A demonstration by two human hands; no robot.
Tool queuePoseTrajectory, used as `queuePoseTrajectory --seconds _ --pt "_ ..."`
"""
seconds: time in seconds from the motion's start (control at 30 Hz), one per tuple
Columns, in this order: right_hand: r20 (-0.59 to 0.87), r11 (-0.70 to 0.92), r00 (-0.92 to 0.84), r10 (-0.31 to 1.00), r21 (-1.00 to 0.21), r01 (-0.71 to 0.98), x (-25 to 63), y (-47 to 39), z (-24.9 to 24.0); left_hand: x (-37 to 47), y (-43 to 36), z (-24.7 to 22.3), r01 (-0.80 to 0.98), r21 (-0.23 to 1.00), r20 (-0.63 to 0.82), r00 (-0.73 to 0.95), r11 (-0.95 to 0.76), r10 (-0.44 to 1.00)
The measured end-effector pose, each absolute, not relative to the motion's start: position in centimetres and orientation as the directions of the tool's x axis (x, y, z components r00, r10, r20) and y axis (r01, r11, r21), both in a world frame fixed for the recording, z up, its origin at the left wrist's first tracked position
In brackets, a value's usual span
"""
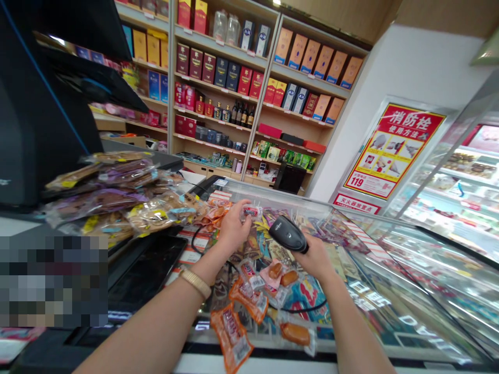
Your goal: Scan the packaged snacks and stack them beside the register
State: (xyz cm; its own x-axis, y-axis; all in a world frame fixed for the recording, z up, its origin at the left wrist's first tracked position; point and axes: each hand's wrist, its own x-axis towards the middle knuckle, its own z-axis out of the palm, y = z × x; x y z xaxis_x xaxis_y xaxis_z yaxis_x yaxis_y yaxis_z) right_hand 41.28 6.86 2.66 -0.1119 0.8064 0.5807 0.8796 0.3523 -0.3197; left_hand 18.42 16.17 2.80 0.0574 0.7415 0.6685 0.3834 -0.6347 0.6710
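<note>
My left hand (pixel 233 227) pinches a small clear packet with a red-and-white label (pixel 252 211) above the glass counter (pixel 268 347). My right hand (pixel 316 258) grips a black handheld barcode scanner (pixel 288 234), its head turned toward the packet and apart from it. Between my forearms lie several packaged snacks: an orange packet (pixel 233 336) at the front edge, another orange packet (pixel 249 299) behind it, and a clear packet with a brown sausage (pixel 296 333). Smaller sausage packets (pixel 287 278) sit closer to my right hand. The scanner's black cable (pixel 302 310) curves around them.
At left, a pile of bagged snacks (pixel 128 195) rises beside a dark monitor (pixel 47 119) and a flat black screen (pixel 150 275). Colourful packs show under the glass. Shelves of boxed bottles (pixel 226 72) stand behind; a lit glass display case (pixel 463 176) is at right.
</note>
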Motion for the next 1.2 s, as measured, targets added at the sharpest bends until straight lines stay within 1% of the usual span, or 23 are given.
queuePoseTrajectory --seconds 0.07,0.1,0.2,0.27,0.3,0.37,0.43,0.47,0.5,0.53,0.57,0.6,0.63,0.67,0.7,0.73,0.77,0.83,0.93,1.0,1.07,1.1,1.2 --pt "0.589 0.348 -0.1 0.802 -0.324 0.88 41.4 6.9 2.6 17.5 16.4 3.3 0.516 0.626 0.705 -0.053 -0.585 0.707" --pt "0.592 0.349 -0.097 0.8 -0.327 0.878 41.4 6.9 2.6 17.0 16.6 3.6 0.59 0.61 0.706 -0.102 -0.529 0.701" --pt "0.601 0.352 -0.091 0.794 -0.333 0.875 41.5 6.9 2.6 15.4 16.9 4.0 0.772 0.566 0.662 -0.217 -0.289 0.718" --pt "0.602 0.347 -0.088 0.794 -0.329 0.878 41.5 6.9 2.6 14.7 17.0 4.0 0.834 0.527 0.63 -0.252 -0.165 0.735" --pt "0.602 0.342 -0.084 0.794 -0.328 0.881 41.5 6.9 2.5 14.6 17.0 4.0 0.85 0.509 0.627 -0.259 -0.134 0.735" --pt "0.602 0.329 -0.074 0.795 -0.326 0.886 41.5 6.9 2.5 14.7 16.9 4.1 0.861 0.49 0.657 -0.265 -0.133 0.706" --pt "0.604 0.324 -0.064 0.794 -0.332 0.886 41.6 6.9 2.5 15.2 16.6 4.3 0.846 0.484 0.708 -0.23 -0.222 0.668" --pt "0.606 0.326 -0.061 0.793 -0.338 0.883 41.6 6.9 2.5 15.6 16.5 4.5 0.82 0.483 0.722 -0.174 -0.308 0.67" --pt "0.608 0.329 -0.058 0.792 -0.345 0.879 41.7 7.0 2.5 16.0 16.3 4.7 0.77 0.488 0.712 -0.078 -0.411 0.698" --pt "0.61 0.334 -0.056 0.791 -0.353 0.874 41.7 7.0 2.5 16.3 16.2 4.8 0.697 0.505 0.667 0.059 -0.51 0.743" --pt "0.612 0.338 -0.053 0.789 -0.361 0.869 41.7 7.0 2.5 16.6 16.0 4.8 0.614 0.537 0.58 0.23 -0.578 0.782" --pt "0.613 0.34 -0.05 0.788 -0.366 0.866 41.8 7.0 2.5 16.8 15.8 4.8 0.545 0.578 0.449 0.408 -0.607 0.795" --pt "0.614 0.339 -0.047 0.788 -0.37 0.865 41.8 7.0 2.5 17.0 15.6 4.7 0.513 0.612 0.293 0.559 -0.601 0.776" --pt "0.613 0.338 -0.044 0.788 -0.372 0.864 41.8 7.0 2.5 17.0 15.5 4.5 0.521 0.625 0.14 0.658 -0.582 0.74" --pt "0.613 0.337 -0.043 0.789 -0.374 0.864 41.8 7.1 2.5 17.0 15.4 4.3 0.549 0.616 0.018 0.707 -0.565 0.707" --pt "0.612 0.337 -0.042 0.79 -0.376 0.863 41.8 7.1 2.4 17.0 15.3 4.0 0.578 0.596 -0.062 0.725 -0.557 0.686" --pt "0.61 0.337 -0.042 0.791 -0.378 0.862 41.8 7.1 2.4 16.9 15.2 3.8 0.597 0.58 -0.108 0.73 -0.553 0.675" --pt "0.607 0.336 -0.041 0.793 -0.381 0.861 41.7 7.1 2.4 16.8 15.1 3.3 0.604 0.581 -0.139 0.734 -0.546 0.664" --pt "0.609 0.33 -0.037 0.792 -0.376 0.866 41.6 7.0 2.5 16.9 15.3 3.0 0.581 0.619 -0.128 0.738 -0.529 0.662" --pt "0.615 0.328 -0.034 0.788 -0.372 0.869 41.6 7.0 2.5 17.1 15.6 3.0 0.548 0.652 -0.05 0.72 -0.524 0.692" --pt "0.621 0.329 -0.032 0.783 -0.37 0.869 41.7 6.9 2.6 17.3 16.0 3.2 0.503 0.687 0.091 0.657 -0.524 0.749" --pt "0.622 0.331 -0.032 0.782 -0.371 0.868 41.7 6.9 2.6 17.4 16.2 3.3 0.484 0.7 0.178 0.594 -0.525 0.784" --pt "0.617 0.344 -0.048 0.786 -0.371 0.862 41.6 6.8 2.7 17.4 16.8 3.7 0.464 0.715 0.407 0.332 -0.523 0.851"
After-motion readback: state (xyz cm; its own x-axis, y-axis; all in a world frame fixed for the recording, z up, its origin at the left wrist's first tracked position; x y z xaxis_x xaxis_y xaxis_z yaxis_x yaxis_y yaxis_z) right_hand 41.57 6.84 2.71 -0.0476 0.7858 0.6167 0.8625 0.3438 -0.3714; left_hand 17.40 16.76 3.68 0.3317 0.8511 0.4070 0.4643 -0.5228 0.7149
